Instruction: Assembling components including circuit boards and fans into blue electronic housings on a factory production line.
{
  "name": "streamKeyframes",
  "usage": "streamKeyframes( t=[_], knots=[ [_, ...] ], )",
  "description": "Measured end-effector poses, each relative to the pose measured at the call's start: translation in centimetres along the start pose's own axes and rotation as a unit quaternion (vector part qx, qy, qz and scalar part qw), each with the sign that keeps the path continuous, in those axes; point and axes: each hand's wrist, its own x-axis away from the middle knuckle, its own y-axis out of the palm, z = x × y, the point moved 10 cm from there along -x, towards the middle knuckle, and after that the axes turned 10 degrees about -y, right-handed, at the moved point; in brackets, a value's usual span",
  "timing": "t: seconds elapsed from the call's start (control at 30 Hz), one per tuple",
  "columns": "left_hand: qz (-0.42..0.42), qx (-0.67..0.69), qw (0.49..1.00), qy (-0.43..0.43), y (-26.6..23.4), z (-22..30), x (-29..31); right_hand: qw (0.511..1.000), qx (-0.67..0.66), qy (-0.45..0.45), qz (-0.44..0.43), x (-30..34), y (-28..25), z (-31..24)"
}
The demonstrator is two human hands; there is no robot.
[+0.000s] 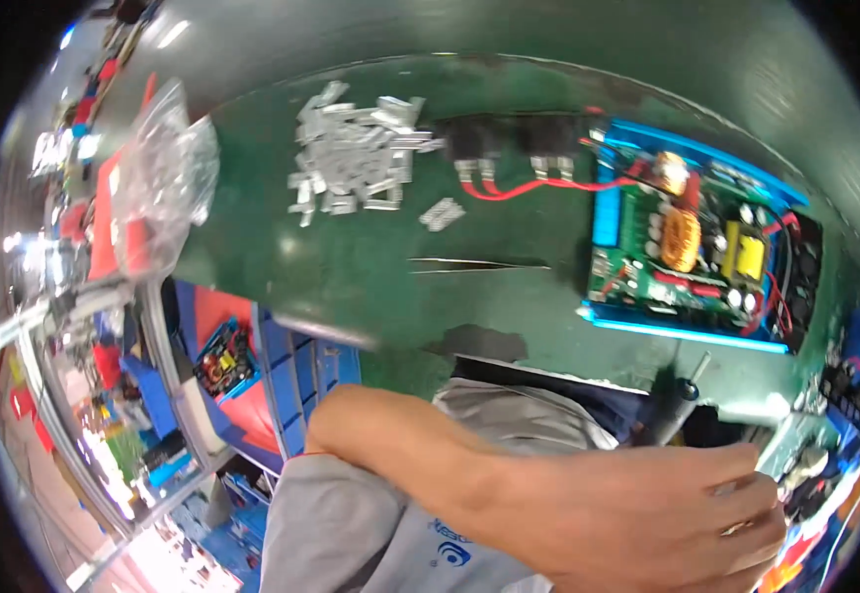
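A green worktop (331, 247) fills the middle, shiny in patches toward four o'clock. Past its far edge, at twelve o'clock, curves a smooth grey-green surface (430, 25) of unclear kind, with a white streak of light (173, 35) between ten and eleven. At eight o'clock stand blue compartments (321, 366); farther out, a silvery metal frame (181, 381) runs beside them. Bright glare (158, 544) sits between seven and eight, and blurred, colourful clutter lines the left rim around nine.
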Motion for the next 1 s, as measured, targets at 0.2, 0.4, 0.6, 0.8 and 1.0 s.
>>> streamKeyframes(
  t=[0.2, 0.4, 0.6, 0.8, 1.0],
  knots=[
    [0.186, -0.083, 0.97, -0.13, -4.5, -5.9, 5.7, 1.0, -0.022, 0.003, 0.004, -1.1, 0.4, -1.7],
    [0.348, -0.319, 0.767, -0.434, -18.1, -13.7, 21.9, 0.996, -0.022, -0.084, -0.03, -2.0, 1.0, -1.7],
    [0.278, -0.363, 0.782, -0.423, -18.2, -17.1, 23.2, 0.996, -0.059, -0.05, -0.047, -2.3, 0.4, -0.8],
    [0.215, -0.476, 0.755, -0.395, -18.3, -16.4, 22.8, 0.985, 0.001, -0.094, -0.142, -2.0, 2.8, -2.7],
    [0.259, -0.191, 0.854, -0.409, -13.0, -14.8, 13.5, 0.967, 0.078, -0.179, -0.161, -1.8, 3.1, -6.6]
  ],
)
